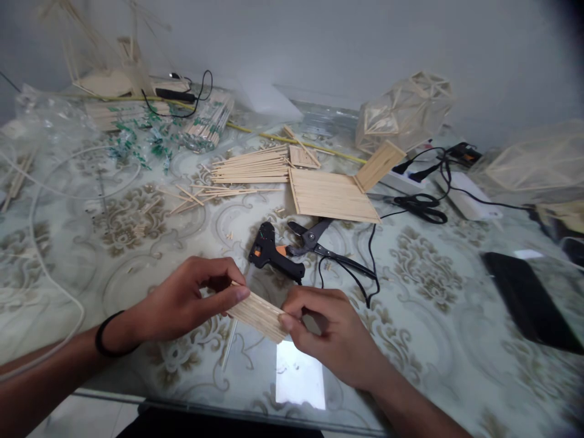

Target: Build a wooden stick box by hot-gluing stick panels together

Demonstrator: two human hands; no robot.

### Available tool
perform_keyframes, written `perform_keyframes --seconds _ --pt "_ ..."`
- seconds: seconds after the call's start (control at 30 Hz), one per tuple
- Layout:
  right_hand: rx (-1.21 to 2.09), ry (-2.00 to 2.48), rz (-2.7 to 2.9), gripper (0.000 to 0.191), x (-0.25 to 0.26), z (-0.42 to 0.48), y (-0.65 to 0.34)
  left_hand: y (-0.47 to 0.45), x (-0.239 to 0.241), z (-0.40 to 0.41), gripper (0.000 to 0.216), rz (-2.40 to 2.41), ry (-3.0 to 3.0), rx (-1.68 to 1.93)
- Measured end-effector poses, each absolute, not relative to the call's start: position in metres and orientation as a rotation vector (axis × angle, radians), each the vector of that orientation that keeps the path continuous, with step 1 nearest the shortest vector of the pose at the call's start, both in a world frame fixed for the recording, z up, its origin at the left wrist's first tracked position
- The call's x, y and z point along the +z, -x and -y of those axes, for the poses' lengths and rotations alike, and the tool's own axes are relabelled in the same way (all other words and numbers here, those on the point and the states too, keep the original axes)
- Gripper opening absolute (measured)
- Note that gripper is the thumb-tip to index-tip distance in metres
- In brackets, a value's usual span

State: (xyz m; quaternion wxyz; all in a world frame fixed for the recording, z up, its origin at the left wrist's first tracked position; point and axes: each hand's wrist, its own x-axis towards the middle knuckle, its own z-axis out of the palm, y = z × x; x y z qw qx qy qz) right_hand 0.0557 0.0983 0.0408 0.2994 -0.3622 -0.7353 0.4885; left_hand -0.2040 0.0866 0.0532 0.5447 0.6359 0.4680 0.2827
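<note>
Between my two hands I hold a small panel of wooden sticks, laid side by side and tilted above the table. My left hand pinches its left end between thumb and fingers. At the right end, my right hand grips the top corner the same way. Just beyond the panel lies a black glue gun with an orange trigger. Beside it are dark-handled cutting pliers. A larger wooden stick panel with an upright piece on its right edge rests behind them.
Loose wooden sticks lie behind the glue gun, near packaged sticks. Black scissors, a power strip and cables are at the right. A dark phone lies far right. Stick-frame models stand at the back. A white cable curves at left.
</note>
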Motion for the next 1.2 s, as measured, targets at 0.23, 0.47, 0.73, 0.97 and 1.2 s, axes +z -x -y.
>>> perform_keyframes --seconds 0.23,0.47,0.73,0.97,1.2 --pt "1.283 0.959 1.945 0.024 0.0423 -0.0983 -0.0550 0.2040 0.0520 -0.0816 0.034 -1.062 -1.356 0.668" --pt "1.276 0.914 1.938 0.023 0.0414 -0.0985 -0.0534 0.2025 0.0549 -0.0797 0.031 -1.059 -1.489 0.706" --pt "1.255 0.921 1.953 0.026 0.0410 -0.0964 -0.0542 0.2025 0.0534 -0.0807 0.027 -1.096 -1.526 0.743" --pt "1.257 0.956 1.946 0.028 0.0421 -0.0966 -0.0534 0.2032 0.0538 -0.0812 0.029 -1.122 -1.530 0.762" --pt "1.283 1.020 1.932 0.029 0.0406 -0.0970 -0.0542 0.2043 0.0522 -0.0804 0.025 -1.131 -1.494 0.784"
